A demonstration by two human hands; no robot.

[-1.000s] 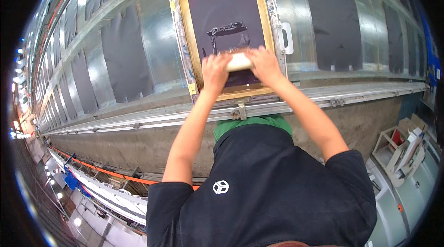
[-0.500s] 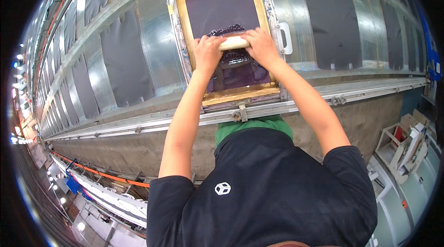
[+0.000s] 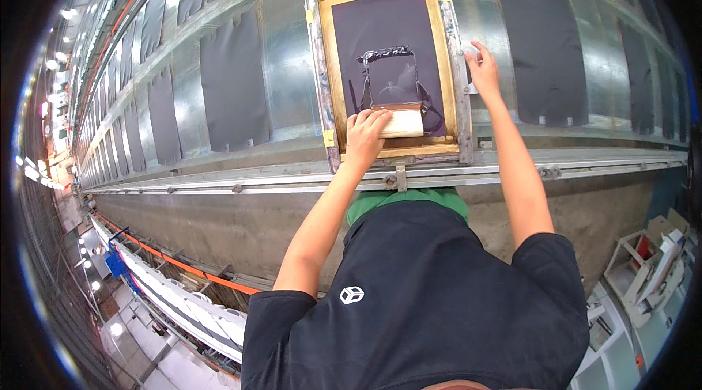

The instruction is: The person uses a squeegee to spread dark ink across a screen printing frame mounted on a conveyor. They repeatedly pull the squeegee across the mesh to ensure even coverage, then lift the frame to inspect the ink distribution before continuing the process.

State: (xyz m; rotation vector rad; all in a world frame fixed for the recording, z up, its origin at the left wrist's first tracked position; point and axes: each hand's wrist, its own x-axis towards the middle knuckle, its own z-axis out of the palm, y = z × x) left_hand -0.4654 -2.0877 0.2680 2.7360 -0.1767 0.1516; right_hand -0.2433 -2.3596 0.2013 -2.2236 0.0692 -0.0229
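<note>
A long metal-topped table (image 3: 289, 72) runs across the workshop, edged on the near side by a pale metal rail (image 3: 285, 183). Just beyond the rail, at the near end of a framed screen (image 3: 317, 46), lies a squeegee (image 3: 404, 125) with a thick pale grip and a darker strip along its far edge. The left hand (image 3: 364, 140) has its fingers closed over the grip's left end; the right end is free. The squeegee looks light, its grip stiff and rounded, its blade probably more yielding. Held by one end it would likely swing or tip, so a hand at each end of the grip, clear of the dark edge, should steady it best. Farther along, a thick, glossy line of dark ink (image 3: 387, 53) crosses the screen; it looks wet and would make anything it touches slippery. The mesh is presumably taut and easily harmed by a hard corner, whereas the frame seems rigid and better to lift by its sides. Beside its right side, the right hand (image 3: 483, 77) is at a white handle (image 3: 471, 88), fingers loosely bent; whether they grip it I cannot tell.
</note>
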